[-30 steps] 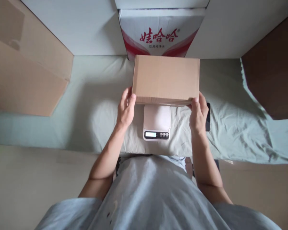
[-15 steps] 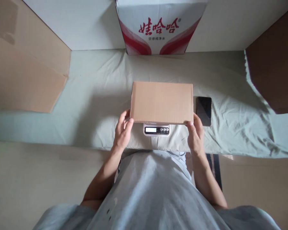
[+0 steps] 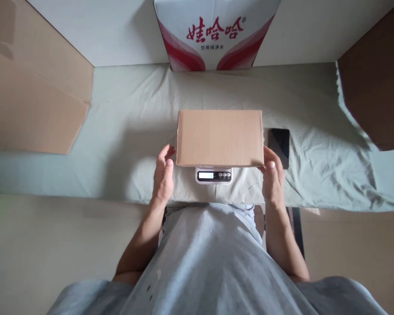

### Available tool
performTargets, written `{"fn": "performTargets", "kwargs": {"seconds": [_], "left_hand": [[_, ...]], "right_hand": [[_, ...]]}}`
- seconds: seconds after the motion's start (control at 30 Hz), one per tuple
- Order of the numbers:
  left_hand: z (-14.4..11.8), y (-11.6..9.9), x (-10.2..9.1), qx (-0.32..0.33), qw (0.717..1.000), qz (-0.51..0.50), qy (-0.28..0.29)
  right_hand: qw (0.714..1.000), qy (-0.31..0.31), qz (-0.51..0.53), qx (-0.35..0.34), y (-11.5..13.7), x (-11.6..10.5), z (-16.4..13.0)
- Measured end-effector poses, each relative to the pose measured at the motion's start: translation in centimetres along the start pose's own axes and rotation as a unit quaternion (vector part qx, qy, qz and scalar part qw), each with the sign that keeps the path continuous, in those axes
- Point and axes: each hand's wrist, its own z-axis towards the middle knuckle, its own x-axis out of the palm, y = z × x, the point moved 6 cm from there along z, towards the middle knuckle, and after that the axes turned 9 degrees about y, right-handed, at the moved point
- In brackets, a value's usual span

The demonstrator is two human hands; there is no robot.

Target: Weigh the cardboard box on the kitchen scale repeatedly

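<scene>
A brown cardboard box (image 3: 219, 138) rests on a small white digital scale (image 3: 213, 181), whose lit display and buttons show below the box's near edge. The box hides the scale's weighing plate. My left hand (image 3: 164, 175) is just off the box's left side, fingers apart and holding nothing. On the other side, my right hand (image 3: 273, 177) is at the box's near right corner with its thumb away from the cardboard. Its fingertips are close to the right side; whether they still touch it I cannot tell.
A dark phone (image 3: 279, 146) lies right of the box on the pale green cloth (image 3: 128, 100). A white and red carton (image 3: 213, 57) stands at the back wall. Large cardboard pieces flank the table at the left (image 3: 39, 96) and right (image 3: 377, 83).
Both hands have let go of the box and moved slightly outward, thumbs lifted from its near edge. The box now sits on the scale. The view has shifted a little.
</scene>
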Motion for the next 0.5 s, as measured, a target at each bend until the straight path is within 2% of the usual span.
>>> {"fn": "performTargets", "kwargs": {"seconds": [0.27,0.5], "left_hand": [[0.3,0.8,-1.3,-0.006,1.000,0.006,-0.029],[-0.2,1.2,-1.8,-0.025,0.999,0.018,-0.044]], "right_hand": [[0.998,-0.042,0.052,-0.010,-0.7,-1.2,0.6],[0.998,-0.048,0.033,0.002,-0.5,-1.5,0.8]]}}
